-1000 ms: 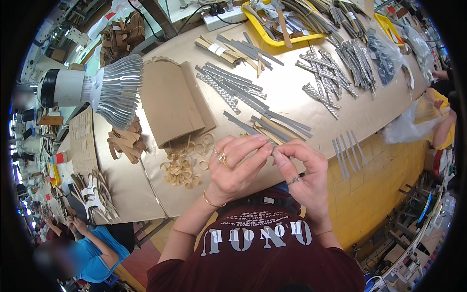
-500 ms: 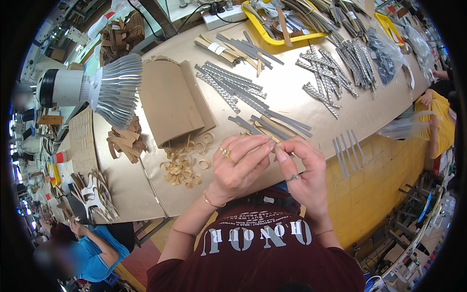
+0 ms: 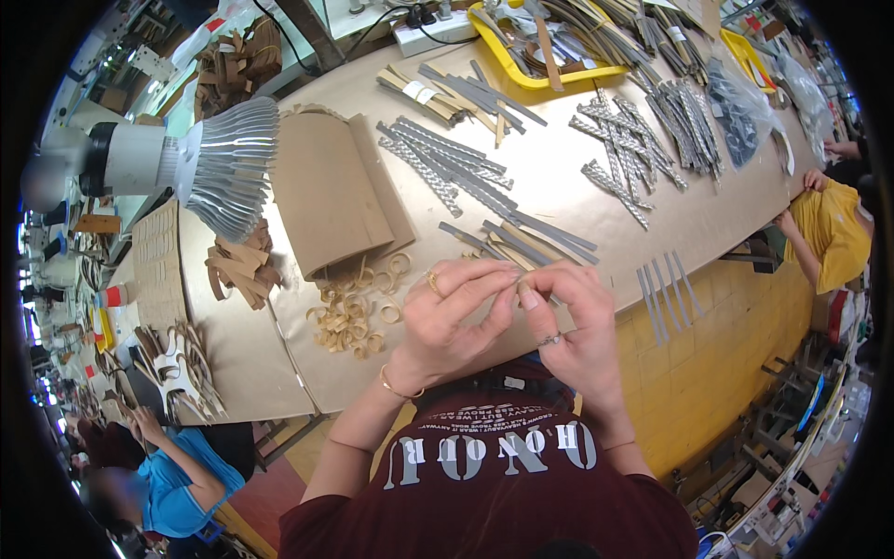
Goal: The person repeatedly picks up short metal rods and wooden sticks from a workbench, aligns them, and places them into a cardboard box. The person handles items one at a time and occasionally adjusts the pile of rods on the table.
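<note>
My left hand and my right hand meet over the table's near edge, thumbs and forefingers pinched together. Between the fingertips shows a small bit of a thin greyish strip; the fingers hide most of it. Just beyond them lies a bunch of grey and tan strips. Left of my left hand is a heap of curled tan strips. Further back are braided and plain grey strips. Several separate grey strips hang in a row at the table edge on my right.
A big finned lamp juts in from the left beside a curved brown board. Silver braided strips and a yellow tray lie at the back. Co-workers in blue and yellow are on either side.
My left fingers have shifted, with the thumb now showing more below the forefinger. Both hands stay together at the same spot. The co-worker in yellow has moved their arms.
</note>
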The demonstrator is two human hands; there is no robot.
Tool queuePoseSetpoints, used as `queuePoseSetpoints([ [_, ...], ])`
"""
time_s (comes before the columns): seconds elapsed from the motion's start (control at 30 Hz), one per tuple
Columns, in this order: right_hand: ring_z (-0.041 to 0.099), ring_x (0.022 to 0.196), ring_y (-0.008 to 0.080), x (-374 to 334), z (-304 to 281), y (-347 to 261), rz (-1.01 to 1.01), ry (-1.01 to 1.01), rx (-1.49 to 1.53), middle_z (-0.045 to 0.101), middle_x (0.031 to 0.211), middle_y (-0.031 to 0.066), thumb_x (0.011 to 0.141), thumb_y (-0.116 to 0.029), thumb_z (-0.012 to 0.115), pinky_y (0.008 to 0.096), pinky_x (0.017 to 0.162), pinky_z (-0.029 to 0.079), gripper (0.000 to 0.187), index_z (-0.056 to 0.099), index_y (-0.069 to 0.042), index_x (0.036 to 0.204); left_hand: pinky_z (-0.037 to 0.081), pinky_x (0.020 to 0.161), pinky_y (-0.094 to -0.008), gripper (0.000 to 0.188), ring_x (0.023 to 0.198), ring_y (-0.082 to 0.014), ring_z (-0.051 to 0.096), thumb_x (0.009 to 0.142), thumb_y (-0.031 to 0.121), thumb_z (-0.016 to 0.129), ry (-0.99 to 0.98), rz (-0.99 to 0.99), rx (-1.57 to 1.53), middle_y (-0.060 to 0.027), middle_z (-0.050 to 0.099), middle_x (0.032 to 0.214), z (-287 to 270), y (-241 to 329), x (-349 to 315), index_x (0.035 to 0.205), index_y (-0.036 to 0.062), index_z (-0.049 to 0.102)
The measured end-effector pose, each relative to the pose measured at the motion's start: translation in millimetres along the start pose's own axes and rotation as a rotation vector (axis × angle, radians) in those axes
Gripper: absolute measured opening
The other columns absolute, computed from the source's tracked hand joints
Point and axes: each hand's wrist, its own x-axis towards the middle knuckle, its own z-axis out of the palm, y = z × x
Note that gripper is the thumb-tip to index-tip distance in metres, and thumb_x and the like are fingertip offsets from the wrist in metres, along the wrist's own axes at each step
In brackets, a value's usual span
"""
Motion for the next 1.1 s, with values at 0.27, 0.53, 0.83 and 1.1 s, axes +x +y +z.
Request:
queuePoseSetpoints([
  [0.27, 0.061, 0.074, 0.0236, 0.2, 31.2, 15.7, 0.037, -0.172, 0.037, 0.064, 0.08, 0.0071, 0.086, -0.008, 0.066, 0.0353, 0.073, 0.041, 0.006, 0.065, -0.004, 0.09, 0.055, 0.067, -0.0274, 0.019, 0.077, -0.0171, 0.07, 0.099, 0.014, 0.055, 0.431, -0.481, -0.353, -0.0184, 0.067, 0.105, -70.6, 13.3, -15.2, 0.11, -0.0007, 0.06],
  [0.53, 0.062, 0.078, 0.03, -17.7, 120.3, 58.9, -0.08, -0.301, -0.236, 0.064, 0.081, 0.012, 0.09, -0.015, 0.066, 0.0432, 0.07, 0.049, 0.012, 0.067, -0.004, 0.091, 0.058, 0.074, -0.0302, 0.04, 0.082, -0.0233, 0.07, 0.106, 0.034, 0.042, 1.178, -0.176, 0.087, -0.0211, 0.064, 0.109, -129.5, 27.9, -37.1, 0.127, 0.0003, 0.047],
  [0.83, 0.064, 0.077, 0.0285, -11.9, 102.2, 60.9, 0.003, -0.08, -0.224, 0.065, 0.088, 0.013, 0.093, -0.025, 0.067, 0.0395, 0.071, 0.051, 0.023, 0.068, -0.002, 0.098, 0.05, 0.082, -0.0395, 0.01, 0.089, -0.0259, 0.068, 0.086, 0.0, 0.059, -0.026, 0.037, 0.286, -0.0122, 0.068, 0.115, -55.9, 23.2, -58.1, 0.087, 0.0097, 0.056],
  [1.1, 0.061, 0.082, 0.0101, -9.9, 30.2, 45.2, 0.274, -0.016, 0.659, 0.069, 0.095, 0.0065, 0.096, -0.015, 0.066, 0.0274, 0.08, 0.051, 0.023, 0.068, 0.002, 0.11, 0.052, 0.081, -0.0352, 0.025, 0.1, -0.0238, 0.069, 0.078, 0.007, 0.075, -0.197, 0.2, 0.107, -0.0117, 0.068, 0.118, 14.2, 8.7, -74.1, 0.102, 0.0067, 0.066],
])
